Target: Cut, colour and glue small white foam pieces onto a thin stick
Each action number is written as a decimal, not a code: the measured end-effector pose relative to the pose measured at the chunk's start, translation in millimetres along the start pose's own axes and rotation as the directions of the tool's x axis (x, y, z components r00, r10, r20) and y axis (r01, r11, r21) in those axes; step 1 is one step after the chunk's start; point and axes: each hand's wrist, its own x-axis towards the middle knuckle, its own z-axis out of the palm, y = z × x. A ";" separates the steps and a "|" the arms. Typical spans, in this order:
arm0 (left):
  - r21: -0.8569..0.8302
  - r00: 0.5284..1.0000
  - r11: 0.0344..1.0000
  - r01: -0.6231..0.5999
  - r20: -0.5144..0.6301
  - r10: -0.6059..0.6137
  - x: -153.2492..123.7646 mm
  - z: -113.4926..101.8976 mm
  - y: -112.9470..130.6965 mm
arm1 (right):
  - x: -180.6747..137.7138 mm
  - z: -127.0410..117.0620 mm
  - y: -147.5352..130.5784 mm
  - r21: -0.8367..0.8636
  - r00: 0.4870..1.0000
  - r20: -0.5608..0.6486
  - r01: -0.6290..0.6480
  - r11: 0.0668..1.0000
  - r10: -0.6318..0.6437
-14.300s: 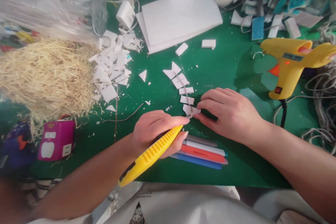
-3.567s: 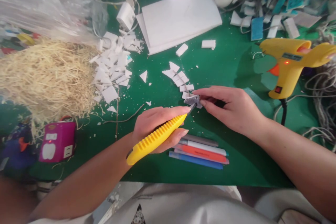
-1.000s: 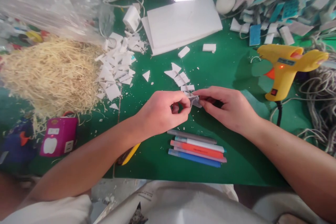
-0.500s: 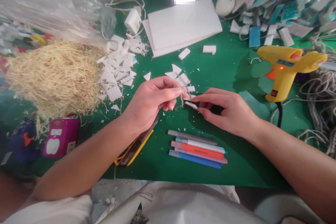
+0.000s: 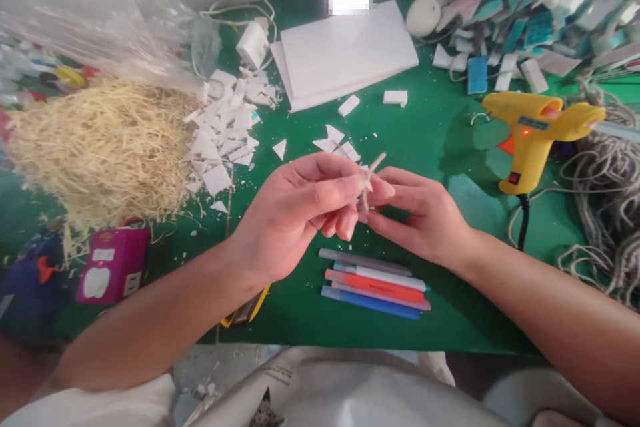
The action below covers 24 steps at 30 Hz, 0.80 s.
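Between the thumb and fingers of my left hand (image 5: 295, 217) is a short light-grey cord (image 5: 378, 163), one end sticking up to the right. My right hand (image 5: 425, 217) meets it from the other side, thumb and fingertips pinched together. The small white piece in the right fingers is mostly hidden now. Both hands hover over the green table, just above a row of felt-tip pens (image 5: 377, 287) in grey, white, orange, pink and blue. White board scraps (image 5: 331, 139) lie right behind the fingertips.
A yellow glue gun (image 5: 525, 140) with a lit red light stands at right, before tangled grey cord (image 5: 605, 180). White sheets (image 5: 345, 53) lie at the back. At left are straw-like shreds (image 5: 105, 147), a white scrap heap (image 5: 220, 147) and a purple power box (image 5: 113, 265). My left wrist partly covers a yellow-edged cutter (image 5: 250, 310).
My left hand has moved right with the cord, up against my right fingertips. The cord's end now points up, and the white piece in my right hand has become mostly covered.
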 end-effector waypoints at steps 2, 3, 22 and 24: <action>-0.067 1.000 0.998 -0.012 -0.019 0.010 1.7 -2.1 2.6 | -0.2 -0.9 -1.1 -0.023 1.000 -0.014 0.005 1.000 -0.005; -0.109 0.999 0.993 -0.031 -0.042 0.027 2.5 -3.5 5.4 | -0.7 -1.6 -1.2 -0.041 1.000 -0.019 0.004 0.999 -0.005; 0.500 0.995 0.865 -0.036 -0.066 0.079 3.0 -19.1 -5.1 | -8.1 -13.5 -3.4 -0.340 0.989 -0.148 -0.073 0.938 0.023; 0.541 0.997 0.840 -0.029 -0.043 0.062 3.4 -18.1 -5.5 | -7.4 -12.4 -3.7 -0.305 0.985 -0.162 -0.114 0.946 0.067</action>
